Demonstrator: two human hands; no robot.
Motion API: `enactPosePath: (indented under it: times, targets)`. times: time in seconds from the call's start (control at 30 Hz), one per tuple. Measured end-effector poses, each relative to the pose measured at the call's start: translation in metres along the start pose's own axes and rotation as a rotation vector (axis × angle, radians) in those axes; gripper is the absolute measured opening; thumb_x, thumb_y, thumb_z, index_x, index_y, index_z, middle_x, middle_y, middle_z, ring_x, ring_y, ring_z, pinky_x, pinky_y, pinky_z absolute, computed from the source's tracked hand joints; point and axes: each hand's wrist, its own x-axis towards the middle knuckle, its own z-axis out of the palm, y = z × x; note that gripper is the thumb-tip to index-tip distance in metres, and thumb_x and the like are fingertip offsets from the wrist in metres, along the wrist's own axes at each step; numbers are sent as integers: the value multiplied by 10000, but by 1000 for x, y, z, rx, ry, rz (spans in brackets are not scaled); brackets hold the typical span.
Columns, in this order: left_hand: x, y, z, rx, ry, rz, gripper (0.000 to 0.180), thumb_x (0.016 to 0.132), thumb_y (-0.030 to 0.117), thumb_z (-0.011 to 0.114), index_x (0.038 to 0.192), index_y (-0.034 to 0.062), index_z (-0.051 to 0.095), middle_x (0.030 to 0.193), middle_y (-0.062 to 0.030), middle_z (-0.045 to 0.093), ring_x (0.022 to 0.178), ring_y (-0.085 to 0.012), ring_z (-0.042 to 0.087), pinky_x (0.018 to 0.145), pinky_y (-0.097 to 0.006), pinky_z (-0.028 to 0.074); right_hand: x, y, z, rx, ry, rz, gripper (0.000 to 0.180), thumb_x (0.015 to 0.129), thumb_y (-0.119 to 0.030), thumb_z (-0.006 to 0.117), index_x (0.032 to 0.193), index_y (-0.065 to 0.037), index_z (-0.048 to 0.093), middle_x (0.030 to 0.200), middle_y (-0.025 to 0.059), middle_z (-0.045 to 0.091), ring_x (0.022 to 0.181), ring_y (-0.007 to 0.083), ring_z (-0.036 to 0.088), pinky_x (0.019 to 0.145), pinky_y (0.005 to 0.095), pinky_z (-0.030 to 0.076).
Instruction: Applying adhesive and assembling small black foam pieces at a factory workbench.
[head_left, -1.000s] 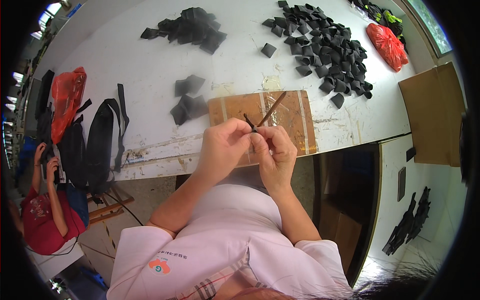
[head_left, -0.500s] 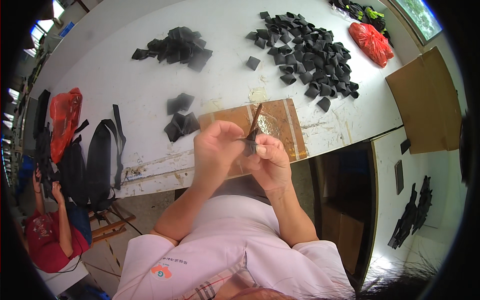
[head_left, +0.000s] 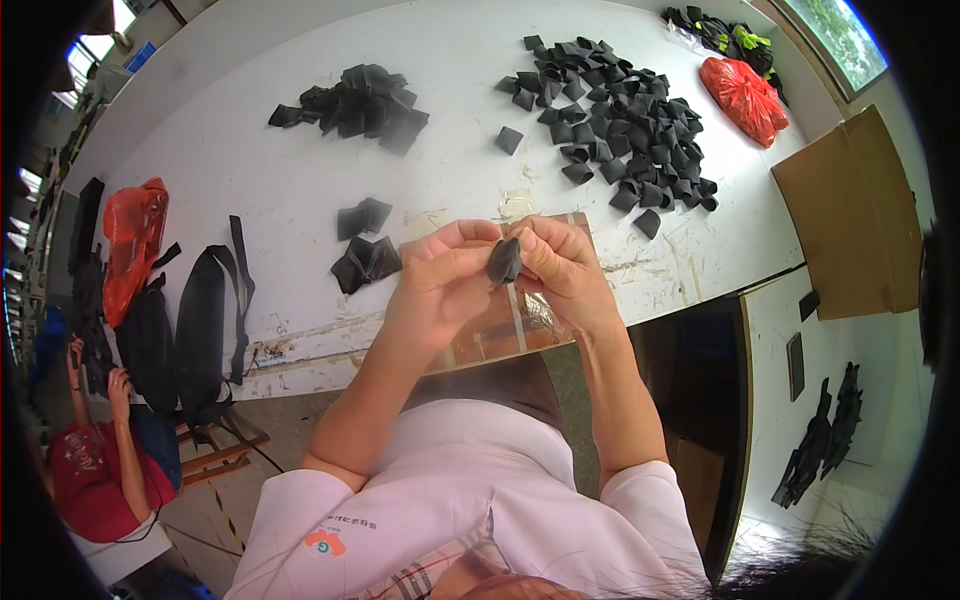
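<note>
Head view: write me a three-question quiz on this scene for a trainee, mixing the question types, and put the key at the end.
1. True or false: the right grip is empty.

2. What colour is the bag to the right of the larger pile of black pieces? A) blue; B) red; C) white.

3. Put these in order from left to right: cardboard box, brown board, smaller pile of black pieces.

Key:
1. False; it pinches a small black piece.
2. B.
3. Smaller pile of black pieces, brown board, cardboard box.
</note>
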Motion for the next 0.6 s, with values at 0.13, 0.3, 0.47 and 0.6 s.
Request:
enactPosePath:
  times: [0.13,0.3,0.47,0.6]
  targets:
    - [-3,-1,22,879,156,616,342,850,76,487,1175,-19,436,908,-114,578,687,-76,512,586,-175,409,-7,-7,8,-430,256,-221,282,850,-288,550,787,-13,551,646,-2,494,574,70,428,487,198,338]
    - [7,14,19,961,-244,652,169,822,123,575,907,-20,604,956,-108,582,870,-176,536,808,-283,410,-22,-7,21,-785,380,-655,375,730,-295,675,943,-15,545,885,79,537,718,144,511,542,237,411]
    - [5,3,14,380,-155,520,107,831,139,560,851,38,588,906,-97,578,861,-211,537,840,-350,412,-19,-7,32,-716,417,-648,246,685,-157,718,837,-23,579,731,46,540,556,120,490,469,221,393]
    - [8,0,2,94,-218,486,173,858,188,525,925,39,582,893,-97,568,900,-198,504,837,-352,385,-20,-16,41,-814,485,-666,132,693,-52,685,770,-23,583,676,43,533,499,114,468,453,231,380]
